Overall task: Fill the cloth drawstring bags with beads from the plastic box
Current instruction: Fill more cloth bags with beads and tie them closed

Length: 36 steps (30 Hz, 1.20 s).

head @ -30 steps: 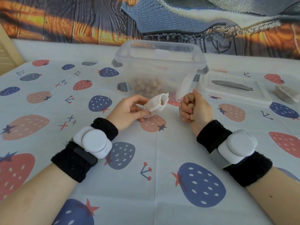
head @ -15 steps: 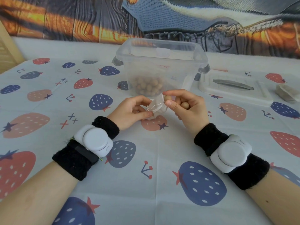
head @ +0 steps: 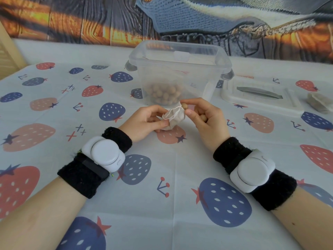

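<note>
- The worktop [head: 162, 204] is covered with a pale cloth printed with blue and red strawberries, and it fills most of what I can see.
- The clear plastic box [head: 180, 56] stands upright at the far middle of the worktop with its top open; its long side runs left to right.
- A heap of tan beads [head: 163, 92] lies in the bottom of the box, toward its left end.
- The box's lid [head: 259, 94] lies flat on the worktop just right of the box, with a grey handle strip running along its length.
- Another small cloth bag [head: 319, 103] rests at the right end of the lid; whether it holds anything I cannot tell.
- The left hand [head: 144, 121] is just in front of the box, its grip closed around the lower part of the drawstring bag [head: 175, 116].
- The bag's long axis tilts from lower left to upper right, with the gathered mouth pointing up and right toward the other hand.
- The right hand [head: 205, 120] pinches a single bead [head: 184, 106] between thumb and forefinger, right at the bag's mouth.
- A few more spare beads [head: 203, 117] sit cupped under the right hand's curled lower fingers.
</note>
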### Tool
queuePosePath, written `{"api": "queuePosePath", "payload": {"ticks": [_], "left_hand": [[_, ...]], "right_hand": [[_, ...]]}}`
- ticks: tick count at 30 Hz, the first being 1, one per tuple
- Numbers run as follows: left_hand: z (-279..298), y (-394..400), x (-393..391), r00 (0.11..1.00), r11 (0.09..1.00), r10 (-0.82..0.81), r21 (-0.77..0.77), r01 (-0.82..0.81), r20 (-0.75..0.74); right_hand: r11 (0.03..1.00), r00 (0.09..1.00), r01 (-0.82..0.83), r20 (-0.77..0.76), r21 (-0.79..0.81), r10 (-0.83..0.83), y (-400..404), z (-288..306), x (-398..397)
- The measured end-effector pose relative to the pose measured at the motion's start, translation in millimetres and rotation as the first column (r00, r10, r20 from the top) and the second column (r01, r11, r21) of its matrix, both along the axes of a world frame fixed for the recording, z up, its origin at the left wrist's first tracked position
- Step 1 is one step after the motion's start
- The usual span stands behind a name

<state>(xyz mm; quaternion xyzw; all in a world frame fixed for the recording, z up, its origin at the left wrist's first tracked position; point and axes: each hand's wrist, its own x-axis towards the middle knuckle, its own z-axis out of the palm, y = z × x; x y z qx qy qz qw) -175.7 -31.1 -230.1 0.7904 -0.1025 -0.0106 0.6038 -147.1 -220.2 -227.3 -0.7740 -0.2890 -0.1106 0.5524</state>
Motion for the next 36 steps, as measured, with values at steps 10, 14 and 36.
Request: {"api": "queuePosePath", "payload": {"ticks": [10, 14, 36], "left_hand": [[3.0, -1.8, -1.2, 0.999, 1.0, 0.012, -0.011, -0.013, -0.034], [2.8, -1.9, -0.8, 0.999, 1.0, 0.022, -0.013, -0.023, -0.037], [4.7, 0.1, -1.5, 0.999, 1.0, 0.018, 0.01, -0.018, -0.043]], "right_hand": [[0.978, 0.992, 0.082, 0.11, -0.192, -0.062, -1.1, -7.1, 1.7], [0.984, 0.996, 0.086, 0.051, -0.159, -0.079, 1.3, -6.8, 3.4], [0.996, 0.998, 0.053, 0.026, -0.073, -0.051, -0.1, -7.3, 5.1]]}}
